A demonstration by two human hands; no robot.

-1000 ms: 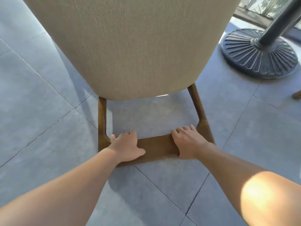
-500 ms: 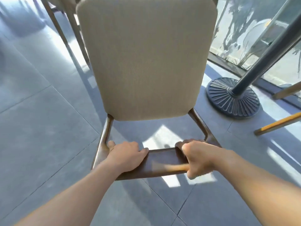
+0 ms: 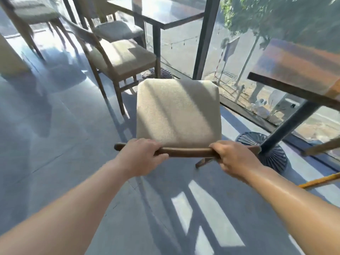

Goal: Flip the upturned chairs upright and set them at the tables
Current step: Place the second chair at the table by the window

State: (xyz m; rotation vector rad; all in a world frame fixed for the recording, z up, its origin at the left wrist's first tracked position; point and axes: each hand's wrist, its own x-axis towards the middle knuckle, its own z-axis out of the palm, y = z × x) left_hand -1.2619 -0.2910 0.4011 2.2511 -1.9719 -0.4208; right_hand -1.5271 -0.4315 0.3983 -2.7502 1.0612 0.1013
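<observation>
Item: chair (image 3: 178,111), beige fabric cushion on a dark wooden frame, centre of view, seat face turned up toward the camera and streaked with sun and shadow. Its near edge is a curved wooden rail (image 3: 185,152) running nine to three o'clock. One leg end (image 3: 203,162) shows below the rail at about five o'clock from the cushion; whether the legs bear on the floor cannot be told. Left hand (image 3: 141,157): fingers wrapped over the rail toward its nine o'clock end, thumb lying along the wood, closed firmly on it. Right hand (image 3: 233,159): clenched around the rail toward its three o'clock end, knuckles up. Both forearms are bare and reach in from six o'clock. At eleven o'clock from the held chair, near it, stands a second chair (image 3: 117,57), upright, with the same beige seat. Beyond that, at twelve o'clock, a dark square table (image 3: 158,10) on a single post, with more seating blurred behind. At two o'clock, a wooden-topped table (image 3: 298,69) on a dark slanted post rising from a ribbed round base (image 3: 272,153), the base just beside the rail's right end. Floor (image 3: 55,126): large grey tiles, sunlit bars at six o'clock. Glazed wall (image 3: 239,52) from one to three o'clock, trees and street beyond.
</observation>
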